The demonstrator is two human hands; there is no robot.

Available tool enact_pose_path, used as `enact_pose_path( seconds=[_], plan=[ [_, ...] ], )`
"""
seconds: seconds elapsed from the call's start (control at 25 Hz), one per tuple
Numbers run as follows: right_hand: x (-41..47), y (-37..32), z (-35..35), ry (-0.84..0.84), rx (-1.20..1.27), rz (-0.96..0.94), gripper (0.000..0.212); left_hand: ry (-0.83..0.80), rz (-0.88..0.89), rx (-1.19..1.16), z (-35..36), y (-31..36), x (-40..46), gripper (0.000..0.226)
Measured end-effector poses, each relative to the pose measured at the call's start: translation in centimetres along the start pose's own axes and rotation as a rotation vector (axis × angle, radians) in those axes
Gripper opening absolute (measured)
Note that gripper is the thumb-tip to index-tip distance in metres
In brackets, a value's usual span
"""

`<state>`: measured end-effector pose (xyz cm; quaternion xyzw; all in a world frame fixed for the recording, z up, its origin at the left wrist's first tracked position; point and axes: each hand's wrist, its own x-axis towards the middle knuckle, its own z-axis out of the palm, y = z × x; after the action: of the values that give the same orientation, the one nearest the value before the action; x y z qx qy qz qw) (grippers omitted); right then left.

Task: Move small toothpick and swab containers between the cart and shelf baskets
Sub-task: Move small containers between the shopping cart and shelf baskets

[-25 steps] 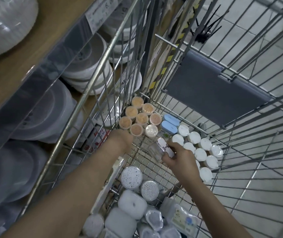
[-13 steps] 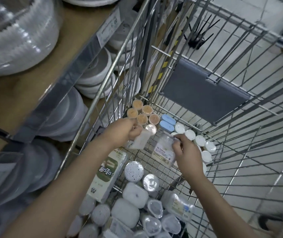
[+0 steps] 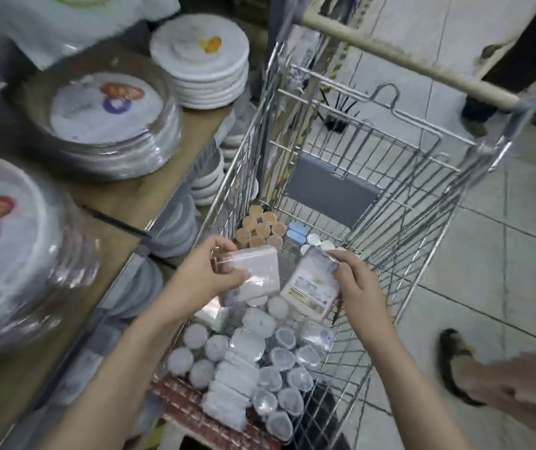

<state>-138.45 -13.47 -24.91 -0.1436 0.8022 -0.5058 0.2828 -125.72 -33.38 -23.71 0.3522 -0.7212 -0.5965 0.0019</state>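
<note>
Above the wire cart [image 3: 399, 196], my left hand [image 3: 208, 271] grips a clear square container with white contents [image 3: 258, 271]. My right hand [image 3: 357, 284] holds a second clear container with a printed label [image 3: 308, 287], tilted. Below them the cart bottom holds several round tan-lidded toothpick containers [image 3: 260, 228], two blue-lidded ones [image 3: 295, 233], white-lidded ones [image 3: 320, 243] and many clear and white swab containers [image 3: 247, 358].
A wooden shelf [image 3: 123, 203] on the left carries wrapped stacks of paper plates [image 3: 107, 115] and a white plate stack [image 3: 201, 56]. More bowls sit under it. The cart's handle [image 3: 403, 60] is at the far end. Another person's foot in a sandal [image 3: 458, 362] stands on the tiled floor to the right.
Both hands have risen out of the cart bottom, each holding a container. The view has pulled back and up, so the shelf top and cart handle now show.
</note>
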Motion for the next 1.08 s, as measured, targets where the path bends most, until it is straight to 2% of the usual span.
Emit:
enact_pose_path(
  seconds=[0.08, 0.24, 0.48, 0.6, 0.76, 0.88, 1.08],
  plan=[
    [-2.9, -1.9, -0.7, -0.021, 0.038, -0.051, 0.019, 0.043, 0.007, -0.064, -0.6, 0.8, -4.1, 0.034],
    [-8.8, -5.1, -2.0, -0.142, 0.108, -0.148, 0.029, 0.218, 0.025, -0.212, -0.7, 1.9, -14.0, 0.028],
    [-16.2, -6.5, -0.8, -0.58, 0.131, -0.311, 0.021, 0.682, 0.066, -0.533, 2.9, 1.0, -31.5, 0.03],
    [-21.3, -7.5, 1.6, -0.817, 0.101, -0.382, 0.025, 0.888, 0.026, -0.562, 4.7, -0.8, -40.5, 0.028],
    [-28.9, -9.0, 5.1, -1.039, 0.063, -0.451, 0.028, 1.177, 0.0, -0.619, 5.9, -2.6, -51.3, 0.025],
    [-34.3, -9.3, 7.6, -1.168, 0.063, -0.476, 0.031, 1.367, 0.011, -0.618, 6.8, -4.4, -57.5, 0.036],
    [-43.6, -9.7, 13.6, -1.308, 0.059, -0.51, 0.03, 1.528, -0.003, -0.633, 6.4, -8.1, -66.3, 0.054]
  ],
)
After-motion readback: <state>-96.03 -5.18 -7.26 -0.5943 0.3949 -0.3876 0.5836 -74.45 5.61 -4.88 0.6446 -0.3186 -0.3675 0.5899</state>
